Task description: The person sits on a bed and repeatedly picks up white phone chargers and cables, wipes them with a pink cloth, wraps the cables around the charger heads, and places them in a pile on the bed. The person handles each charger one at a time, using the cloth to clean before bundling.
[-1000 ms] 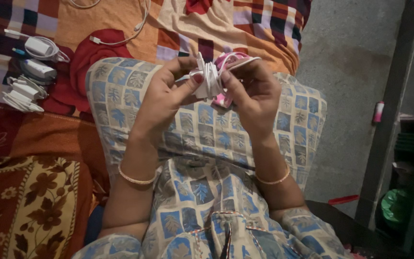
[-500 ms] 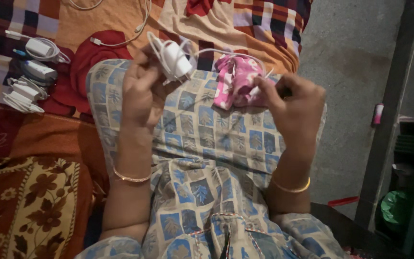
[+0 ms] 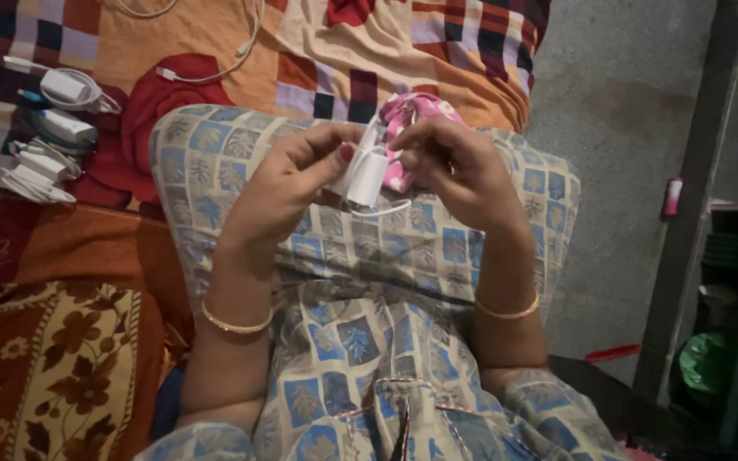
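Three white charger plugs (image 3: 49, 128) with coiled cords lie in a loose column at the far left on the bed (image 3: 61, 341), resting on a patchwork blanket (image 3: 215, 43) of orange, red and checked squares; a loose white cable (image 3: 215, 64) curls across the blanket above them; a brown floral cloth (image 3: 36, 376) covers the lower left corner. Nothing stands between the camera and the hands, which meet over the lap, on blue leaf-printed fabric (image 3: 360, 324). Left hand (image 3: 288, 183) is bent at the wrist with fingers curled, thumb and fingertips pinching a small white charger block (image 3: 367, 177), smooth and boxy, its thin cord (image 3: 382, 209) looping just below; a thin gold bangle (image 3: 234, 324) circles that wrist. Right hand (image 3: 454, 166) is curled just beside it, fingertips closed on the block's other side and on a crumpled pink patterned pouch (image 3: 412, 115) held behind it; a second bangle (image 3: 507, 312) sits on this wrist. Bare grey concrete floor (image 3: 625, 128) lies to the right, then a dark shelf frame (image 3: 694, 256) with a green bundle (image 3: 706, 363).
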